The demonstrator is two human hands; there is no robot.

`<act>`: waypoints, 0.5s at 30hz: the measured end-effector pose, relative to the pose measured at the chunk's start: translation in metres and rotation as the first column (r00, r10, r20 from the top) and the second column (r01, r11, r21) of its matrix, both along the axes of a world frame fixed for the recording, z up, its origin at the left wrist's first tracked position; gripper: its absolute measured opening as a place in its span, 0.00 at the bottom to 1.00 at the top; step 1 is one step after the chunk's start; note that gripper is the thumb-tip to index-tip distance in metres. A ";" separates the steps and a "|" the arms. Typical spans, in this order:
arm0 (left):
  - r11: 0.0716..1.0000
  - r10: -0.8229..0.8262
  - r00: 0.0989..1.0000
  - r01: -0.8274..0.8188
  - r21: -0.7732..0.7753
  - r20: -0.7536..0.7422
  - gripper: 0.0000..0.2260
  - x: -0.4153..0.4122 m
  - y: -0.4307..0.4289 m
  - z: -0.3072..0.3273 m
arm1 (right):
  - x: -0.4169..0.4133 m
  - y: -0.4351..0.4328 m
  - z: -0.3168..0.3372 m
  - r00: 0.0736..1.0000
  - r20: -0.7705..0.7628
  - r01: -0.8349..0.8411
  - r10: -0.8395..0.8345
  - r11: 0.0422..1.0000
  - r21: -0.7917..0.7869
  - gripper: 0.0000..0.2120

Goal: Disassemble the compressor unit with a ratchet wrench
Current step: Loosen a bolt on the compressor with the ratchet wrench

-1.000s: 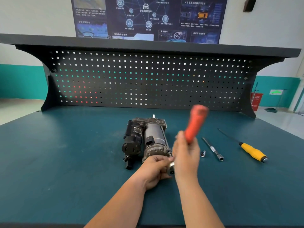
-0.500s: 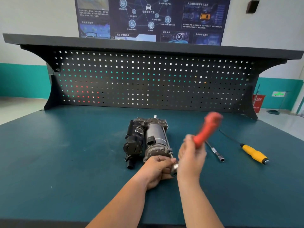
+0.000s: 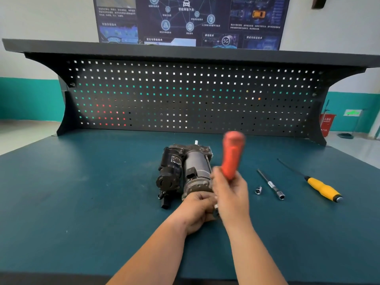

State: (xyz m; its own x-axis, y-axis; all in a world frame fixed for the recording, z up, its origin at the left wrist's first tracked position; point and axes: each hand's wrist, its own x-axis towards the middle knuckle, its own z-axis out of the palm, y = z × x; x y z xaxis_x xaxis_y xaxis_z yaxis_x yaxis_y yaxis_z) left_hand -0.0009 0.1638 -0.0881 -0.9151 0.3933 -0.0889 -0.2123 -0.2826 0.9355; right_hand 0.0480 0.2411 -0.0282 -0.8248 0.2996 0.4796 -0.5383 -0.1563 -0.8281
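Teal matting covers the workbench point(image 3: 82, 202), which is backed by a dark pegboard panel point(image 3: 185, 95) under a shelf. We find the compressor unit point(image 3: 193, 165) lying on its side at the centre of the bench, long axis running near to far.

At its near end, the right hand point(image 3: 232, 194) is clamped around the lower part of the orange handle of the ratchet wrench point(image 3: 233, 153). The handle stands nearly upright and is motion-blurred. The left hand point(image 3: 196, 210) sits just left of the right, fingers curled round the wrench head where it meets the compressor's near face. Both hands hide the fastener and the socket, so we cannot tell how fully the socket is seated.

To the right, well apart from the compressor, lie a loose socket point(image 3: 258, 190), an extension bar point(image 3: 270, 185) just beside it, and a yellow-handled screwdriver point(image 3: 322, 189) farther right.

We judge the following risks from this position:

1. Socket slip. If the left hand relaxes its brace, side load from the handle can tip the socket off the fastener and round its corners.
2. Unit movement. Nothing visibly clamps the compressor, so a hard swing may roll or slide it across the matting.
3. Knuckle strike. A sudden release of the fastener can drive the right hand into the housing.
4. Lost fastener. A freed bolt may roll away unnoticed.
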 end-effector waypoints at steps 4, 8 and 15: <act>0.998 -0.041 0.999 0.040 -0.038 -0.033 0.05 0.001 -0.001 0.003 | 0.003 0.018 -0.006 0.988 0.074 0.155 -0.137 0.820 -0.551 0.16; 0.997 -0.061 0.997 0.059 -0.045 -0.036 0.08 0.004 0.001 0.008 | 0.002 0.030 -0.016 0.957 0.281 0.270 -0.065 0.543 -0.795 0.17; 0.995 -0.090 0.994 0.087 -0.046 -0.055 0.07 0.008 0.002 0.011 | -0.004 0.010 0.008 0.986 0.120 0.155 -0.118 0.914 -0.375 0.11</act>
